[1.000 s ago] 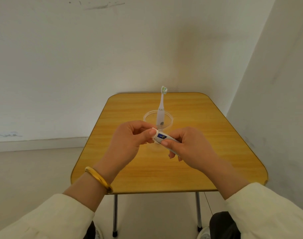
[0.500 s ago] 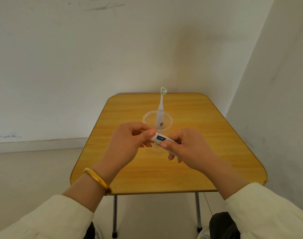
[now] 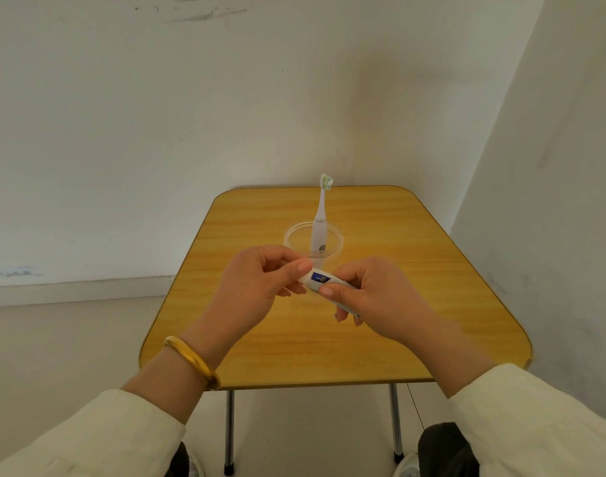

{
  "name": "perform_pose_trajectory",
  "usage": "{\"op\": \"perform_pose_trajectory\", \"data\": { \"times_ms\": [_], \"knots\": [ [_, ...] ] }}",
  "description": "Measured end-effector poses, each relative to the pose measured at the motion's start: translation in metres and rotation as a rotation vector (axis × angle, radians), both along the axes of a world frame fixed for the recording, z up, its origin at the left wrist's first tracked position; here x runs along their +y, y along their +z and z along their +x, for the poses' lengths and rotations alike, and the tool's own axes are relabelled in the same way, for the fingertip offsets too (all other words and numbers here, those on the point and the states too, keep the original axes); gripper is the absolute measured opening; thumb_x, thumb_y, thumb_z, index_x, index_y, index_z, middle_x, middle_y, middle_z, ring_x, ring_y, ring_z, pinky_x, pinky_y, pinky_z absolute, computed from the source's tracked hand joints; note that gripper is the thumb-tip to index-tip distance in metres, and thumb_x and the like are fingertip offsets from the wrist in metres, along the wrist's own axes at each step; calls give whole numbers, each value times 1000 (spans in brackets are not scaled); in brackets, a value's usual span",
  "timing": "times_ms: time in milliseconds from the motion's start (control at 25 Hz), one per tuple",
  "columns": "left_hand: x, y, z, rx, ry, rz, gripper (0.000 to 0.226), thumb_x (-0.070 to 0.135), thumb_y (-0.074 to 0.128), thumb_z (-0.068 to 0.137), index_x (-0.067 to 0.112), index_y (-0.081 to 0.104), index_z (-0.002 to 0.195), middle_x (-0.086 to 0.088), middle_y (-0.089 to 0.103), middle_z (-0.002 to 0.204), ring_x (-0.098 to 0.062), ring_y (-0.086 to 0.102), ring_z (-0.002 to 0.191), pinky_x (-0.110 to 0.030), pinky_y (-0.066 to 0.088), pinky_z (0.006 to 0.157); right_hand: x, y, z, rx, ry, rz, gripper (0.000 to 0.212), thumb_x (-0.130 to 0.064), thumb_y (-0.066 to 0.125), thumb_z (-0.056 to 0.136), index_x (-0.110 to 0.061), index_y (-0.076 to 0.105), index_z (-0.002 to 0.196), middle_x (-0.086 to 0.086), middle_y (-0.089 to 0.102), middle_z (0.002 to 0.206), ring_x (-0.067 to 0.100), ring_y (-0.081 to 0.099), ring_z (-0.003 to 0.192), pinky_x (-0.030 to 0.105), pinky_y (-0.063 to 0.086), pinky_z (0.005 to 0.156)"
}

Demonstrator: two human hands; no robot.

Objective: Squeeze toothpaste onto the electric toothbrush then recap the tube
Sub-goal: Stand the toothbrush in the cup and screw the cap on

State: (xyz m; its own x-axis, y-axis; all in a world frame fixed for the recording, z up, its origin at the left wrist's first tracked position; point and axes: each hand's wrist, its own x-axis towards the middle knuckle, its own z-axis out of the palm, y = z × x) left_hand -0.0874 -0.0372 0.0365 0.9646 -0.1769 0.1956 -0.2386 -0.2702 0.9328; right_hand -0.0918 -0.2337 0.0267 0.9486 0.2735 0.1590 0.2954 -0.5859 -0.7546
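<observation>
A small white toothpaste tube (image 3: pixel 321 279) with a blue label is held above the middle of the table. My right hand (image 3: pixel 374 297) grips its body. My left hand (image 3: pixel 260 284) pinches the tube's left end, where the cap sits hidden under thumb and fingers. Behind the hands, a white electric toothbrush (image 3: pixel 320 222) stands upright in a clear plastic cup (image 3: pixel 294 237), bristles up with a light-coloured dab on the head.
The yellow wooden folding table (image 3: pixel 415 304) stands in a corner, with white walls behind and to the right. Its metal legs (image 3: pixel 229 432) reach the pale floor. I wear a gold bangle (image 3: pixel 191 361) on the left wrist.
The hands and tube have stayed almost in place; the left thumb and fingers have shifted slightly on the tube's end.
</observation>
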Motion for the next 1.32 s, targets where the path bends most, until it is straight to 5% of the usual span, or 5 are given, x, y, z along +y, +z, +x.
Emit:
{"op": "perform_pose_trajectory", "data": {
  "times_ms": [200, 440, 640, 840, 1320],
  "knots": [
    [10, 1, 3, -13, -197, -30, 29, -4, 69, 82, 10, 74, 107, -2, 76, 105, -10, 70, 100, -19, 54, 77, -1, 0, 1, 38, -10, 19, 17, -38, 66, 89, -24, 76, 87, 2, 74, 62, 32, 69, 58, 49, 58, 58],
    [3, -1, 1, 29, -54, 17, 36, 43, 68, 77, 17, 74, 101, -4, 78, 84, -13, 73, 71, -22, 57, 65, -2, 0, 0, 17, 10, 5, 15, -38, 66, 89, -29, 75, 81, 0, 74, 61, 29, 69, 56, 48, 58, 56],
    [10, -2, 4, -9, -167, 34, 23, 8, 72, 84, 16, 74, 106, -2, 78, 94, -12, 73, 88, -19, 55, 72, -3, 0, 0, 34, 8, -4, 16, -40, 66, 88, -29, 75, 82, 0, 74, 61, 30, 70, 59, 51, 59, 57],
    [4, -2, 3, 36, -95, 11, 32, 34, 71, 78, 14, 74, 103, -7, 78, 83, -16, 74, 71, -22, 56, 63, -4, 0, -1, 15, 30, -16, 18, -39, 65, 89, -26, 75, 83, 0, 74, 62, 26, 70, 57, 48, 59, 56],
    [6, 7, 0, -119, -249, -156, 34, 8, 75, 75, 5, 72, 109, -12, 78, 100, -25, 74, 94, -30, 58, 78, -14, 12, -6, 390, 236, 457, 35, -33, 64, 88, 0, 75, 91, 18, 69, 62, 21, 58, 42, 29, 49, 45]
  ]
}}
